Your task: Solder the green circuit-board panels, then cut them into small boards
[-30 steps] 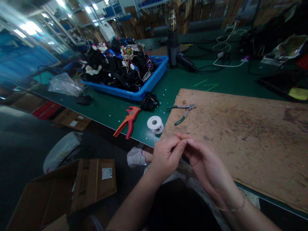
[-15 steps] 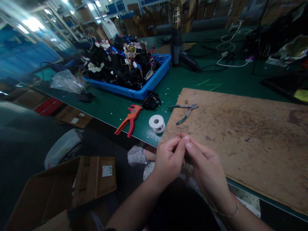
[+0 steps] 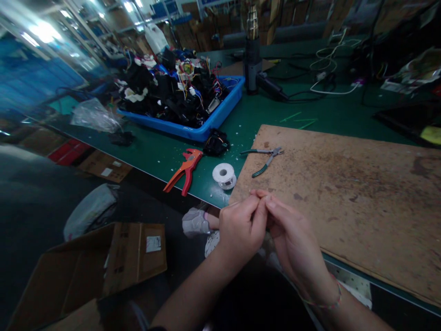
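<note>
My left hand [image 3: 243, 225] and my right hand [image 3: 292, 234] meet at the fingertips, just over the near left edge of the brown board [image 3: 344, 193]. Both are closed in a pinch, and whatever lies between the fingers is hidden or too small to make out. Left of the board stands a white spool of solder wire [image 3: 223, 176]. Green-handled cutting pliers [image 3: 264, 161] lie spread on the board beyond my hands. Farther left, an orange and red wire stripper [image 3: 184, 171] lies at the table's edge, beside a small black part with wires [image 3: 216, 143].
A blue tray [image 3: 203, 131] heaped with black wired parts sits at the back left. Behind the board stands a heat gun [image 3: 252, 69], nozzle up. White cable [image 3: 330, 93] loops at the back right. On the floor is a cardboard box [image 3: 138, 257].
My left hand has turned slightly, and its thumb has slid against the right fingertips. The hands stay together in the same place. Tools and spool have not moved on the table.
</note>
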The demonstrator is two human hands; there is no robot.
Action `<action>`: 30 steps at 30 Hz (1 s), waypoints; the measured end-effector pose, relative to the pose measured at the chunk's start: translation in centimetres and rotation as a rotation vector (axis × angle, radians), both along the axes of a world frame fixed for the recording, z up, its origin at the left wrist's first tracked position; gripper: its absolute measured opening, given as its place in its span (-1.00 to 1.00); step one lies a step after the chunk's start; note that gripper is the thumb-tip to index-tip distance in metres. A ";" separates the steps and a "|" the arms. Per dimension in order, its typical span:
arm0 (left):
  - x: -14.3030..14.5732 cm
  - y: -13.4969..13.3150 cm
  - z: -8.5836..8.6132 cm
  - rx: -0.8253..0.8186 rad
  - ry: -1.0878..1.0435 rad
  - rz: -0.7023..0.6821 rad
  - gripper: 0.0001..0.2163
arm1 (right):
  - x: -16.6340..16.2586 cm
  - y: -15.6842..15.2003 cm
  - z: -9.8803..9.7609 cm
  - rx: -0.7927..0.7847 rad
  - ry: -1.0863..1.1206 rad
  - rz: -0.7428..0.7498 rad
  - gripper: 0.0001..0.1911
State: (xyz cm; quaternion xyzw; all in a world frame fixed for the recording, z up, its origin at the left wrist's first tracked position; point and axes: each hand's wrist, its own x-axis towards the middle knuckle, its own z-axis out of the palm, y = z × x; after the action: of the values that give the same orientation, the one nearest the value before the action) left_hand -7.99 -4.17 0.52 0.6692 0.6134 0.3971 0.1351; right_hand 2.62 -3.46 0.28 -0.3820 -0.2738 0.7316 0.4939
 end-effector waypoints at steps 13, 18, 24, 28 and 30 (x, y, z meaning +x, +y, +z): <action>0.6 -0.8 -0.1 0.098 0.279 0.114 -0.74 | -0.4 -0.3 0.1 0.006 -0.048 -0.021 -0.76; 0.4 -0.6 -0.9 0.259 0.457 0.106 -0.74 | -0.1 0.8 0.6 -0.058 0.041 -0.010 -0.79; -0.5 0.0 -0.5 0.136 0.264 0.014 -0.82 | 4.6 6.1 3.1 0.092 -0.385 -0.006 -0.68; -1.5 0.5 -0.2 0.046 0.084 -0.004 -0.74 | 8.0 9.3 5.2 0.477 -1.023 -0.067 -0.70; -2.0 0.6 -0.1 0.023 0.060 -0.055 -0.75 | 9.1 10.3 5.7 0.673 -1.255 -0.022 -0.71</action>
State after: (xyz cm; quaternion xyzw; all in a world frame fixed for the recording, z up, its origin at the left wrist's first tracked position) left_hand -9.96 -3.52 0.45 0.6988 0.5941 0.3800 0.1198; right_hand 11.74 6.87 6.03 -0.5606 -0.7138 0.2442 0.3414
